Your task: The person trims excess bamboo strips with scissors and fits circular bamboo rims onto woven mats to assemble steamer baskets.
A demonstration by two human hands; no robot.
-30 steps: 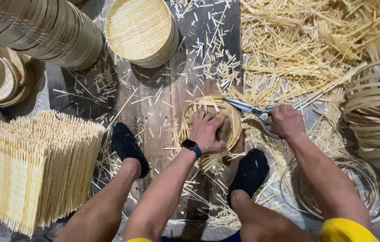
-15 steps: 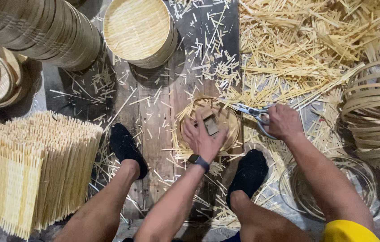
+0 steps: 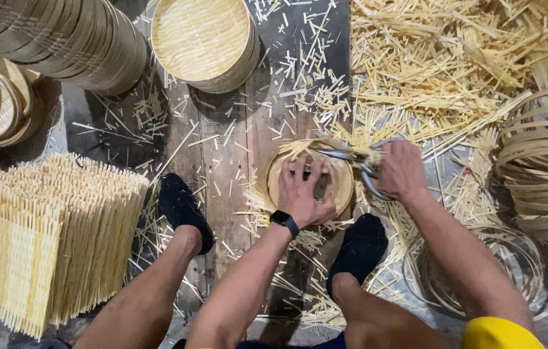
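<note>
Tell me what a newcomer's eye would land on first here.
At the centre, the left hand presses flat on a round bamboo tray on the plank floor, while the right hand works scissors at its far rim. Pale bamboo offcuts pile up top right, and a block of stacked mats fills the lower left. Finished trays sit at the top.

Dark plank floor (image 3: 232,168) under bamboo offcuts (image 3: 455,58), stacked mats (image 3: 47,239), round trays (image 3: 203,42).
</note>
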